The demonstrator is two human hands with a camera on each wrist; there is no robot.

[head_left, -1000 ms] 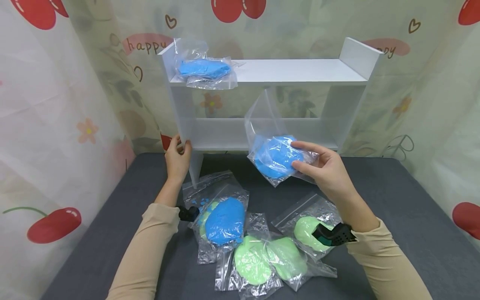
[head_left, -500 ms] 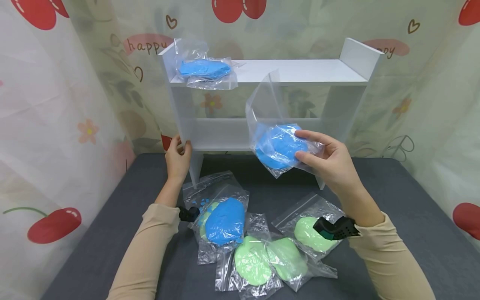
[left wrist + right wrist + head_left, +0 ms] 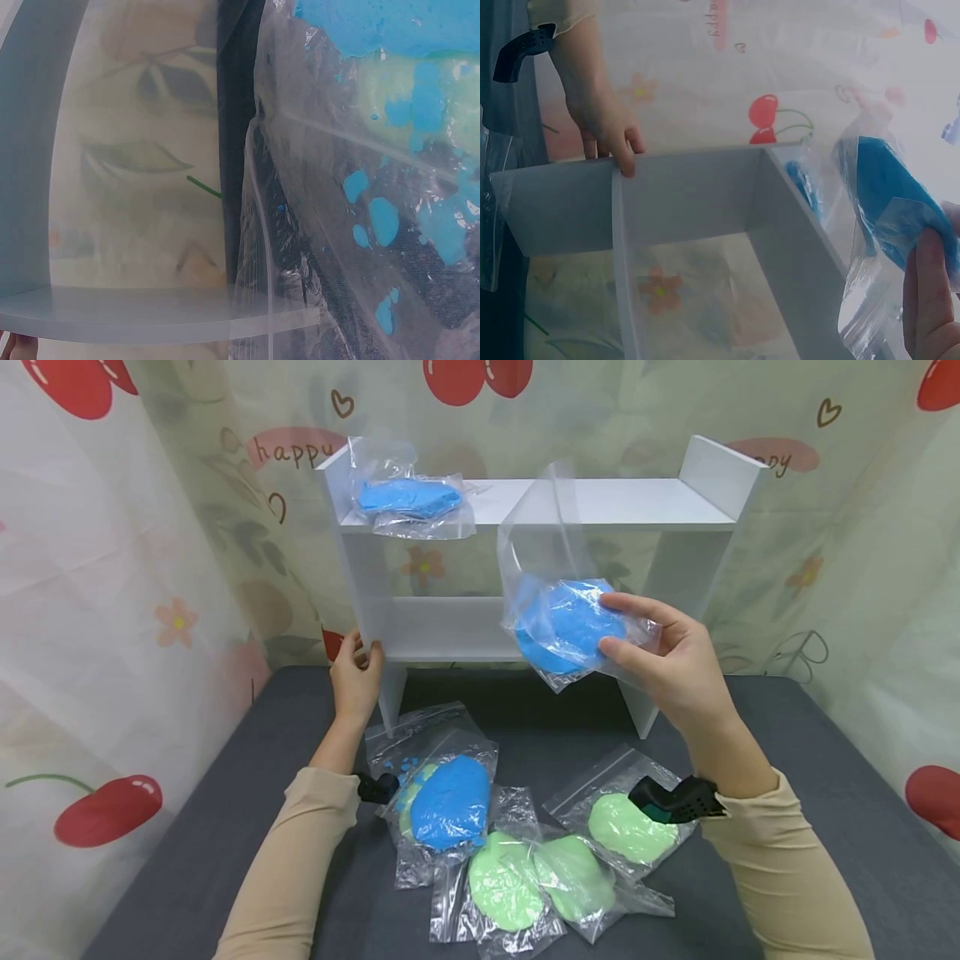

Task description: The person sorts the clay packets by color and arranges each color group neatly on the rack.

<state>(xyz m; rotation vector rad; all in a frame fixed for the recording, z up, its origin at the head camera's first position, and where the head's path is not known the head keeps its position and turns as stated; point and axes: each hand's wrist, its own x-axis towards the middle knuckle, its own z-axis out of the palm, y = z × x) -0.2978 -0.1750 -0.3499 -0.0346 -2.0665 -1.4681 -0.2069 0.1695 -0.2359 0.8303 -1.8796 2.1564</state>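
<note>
My right hand (image 3: 678, 664) pinches a clear plastic bag of blue slime-like material (image 3: 566, 622) between thumb and fingers, in front of the shelf's middle level. The bag's loose upper part stands up past the top board's front edge. My left hand (image 3: 356, 681) holds the left side panel of the white shelf (image 3: 450, 627); the right wrist view shows its thumb over the panel's front edge. Another bag of blue material (image 3: 411, 500) lies at the left end of the top board. In the left wrist view, only a bit of the left fingers (image 3: 22, 348) shows.
On the dark table (image 3: 187, 860) lie a bag with blue and green material (image 3: 450, 802), two overlapping green bags (image 3: 506, 881) and another green bag (image 3: 630, 827) at right. A patterned curtain (image 3: 225, 527) hangs behind and beside the shelf.
My right hand has risen and moved slightly right with the blue bag, from the lower board's height toward the top board. The left hand and the other bags have stayed put.
</note>
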